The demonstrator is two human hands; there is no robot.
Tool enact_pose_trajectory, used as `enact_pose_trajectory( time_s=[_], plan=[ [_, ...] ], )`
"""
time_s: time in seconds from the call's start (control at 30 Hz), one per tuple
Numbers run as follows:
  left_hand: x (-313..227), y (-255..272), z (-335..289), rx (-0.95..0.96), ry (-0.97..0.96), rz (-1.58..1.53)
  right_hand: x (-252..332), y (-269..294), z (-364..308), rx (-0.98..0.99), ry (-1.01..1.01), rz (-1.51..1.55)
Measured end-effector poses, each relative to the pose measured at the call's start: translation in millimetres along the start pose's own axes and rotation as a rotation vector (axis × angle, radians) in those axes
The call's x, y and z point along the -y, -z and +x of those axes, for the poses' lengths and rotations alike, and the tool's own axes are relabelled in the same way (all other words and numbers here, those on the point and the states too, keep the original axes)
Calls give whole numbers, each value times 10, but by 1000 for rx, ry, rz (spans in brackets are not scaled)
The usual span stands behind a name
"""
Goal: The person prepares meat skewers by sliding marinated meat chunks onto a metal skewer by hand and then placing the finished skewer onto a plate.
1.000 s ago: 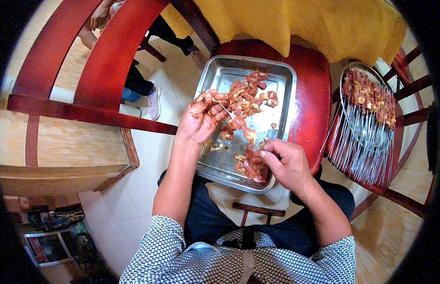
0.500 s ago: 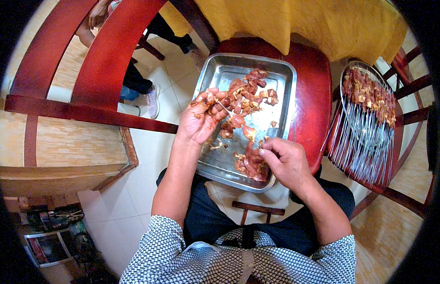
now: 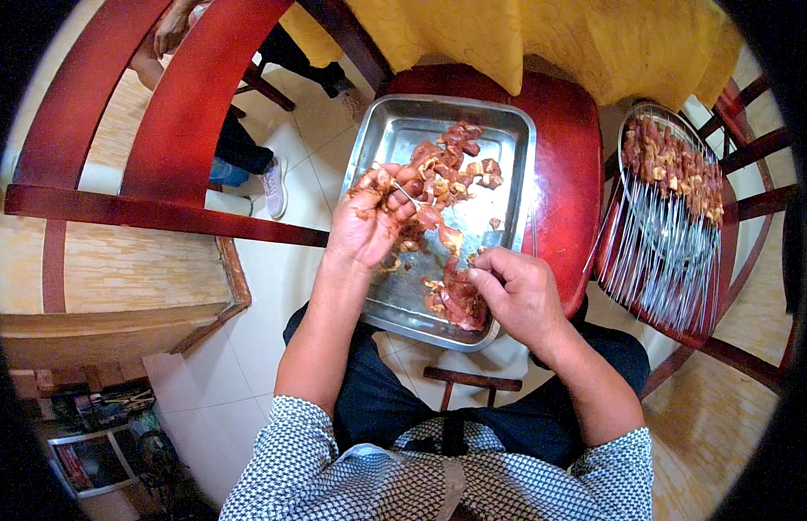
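Above a metal tray (image 3: 390,300) resting partly on a red chair (image 3: 573,174), a seated person in a checked shirt (image 3: 368,473) handles raw meat (image 3: 442,174) with both bare hands. The meat is heaped loosely across the tray's middle and far half, apparently kept within the raised rim so juice and scraps stay contained.

At the tray's left side, the left hand (image 3: 377,213) lies palm up, its smeared fingers curled around a thin metal skewer (image 3: 406,193), a short stretch of which shows. The upturned palm seems to support the stick from below.

At the tray's right edge, toward the person, the right hand (image 3: 520,291) brings thumb and forefinger together at the top of a large flap of meat (image 3: 455,300), a close pinch that probably suits something slippery. From where I stand, I cannot tell whether anything else sits between those fingertips.

Right of the tray, a second chair (image 3: 629,300) bears a metal platter (image 3: 659,110) of loaded skewers (image 3: 672,169). Their meat sits at the far end and bare sticks jut toward the near side, presumably leaving clean ends to grasp. Beyond the tray hangs a yellow cloth (image 3: 594,43); well to its left is another person's shoe (image 3: 276,187).
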State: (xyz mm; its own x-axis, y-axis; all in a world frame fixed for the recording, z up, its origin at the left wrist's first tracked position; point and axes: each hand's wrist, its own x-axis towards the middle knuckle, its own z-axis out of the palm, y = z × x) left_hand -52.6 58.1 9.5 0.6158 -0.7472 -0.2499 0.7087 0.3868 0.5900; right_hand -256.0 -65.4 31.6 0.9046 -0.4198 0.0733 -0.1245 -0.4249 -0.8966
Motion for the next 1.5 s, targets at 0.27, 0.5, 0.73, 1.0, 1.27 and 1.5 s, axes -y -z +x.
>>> enact_pose_trajectory(
  time_s=[0.27,0.5,0.73,1.0,1.27,1.5],
  plan=[
    [53,-27,5,-108,-30,69,-4,-29,29,5,-52,1],
    [160,-58,22,16,-27,-96,34,-180,-16,-66,11,-77],
    [205,-93,26,-93,-50,0,15,-183,30,-63,72,-108],
    [272,-100,-40,45,-5,112,-64,-179,88,-81,93,-54],
    [170,-214,-32,79,33,-117,12,-30,78,50,-168,335],
    [121,111,96,187,1,-209,-58,-80,24,78,-217,359]
  ],
)
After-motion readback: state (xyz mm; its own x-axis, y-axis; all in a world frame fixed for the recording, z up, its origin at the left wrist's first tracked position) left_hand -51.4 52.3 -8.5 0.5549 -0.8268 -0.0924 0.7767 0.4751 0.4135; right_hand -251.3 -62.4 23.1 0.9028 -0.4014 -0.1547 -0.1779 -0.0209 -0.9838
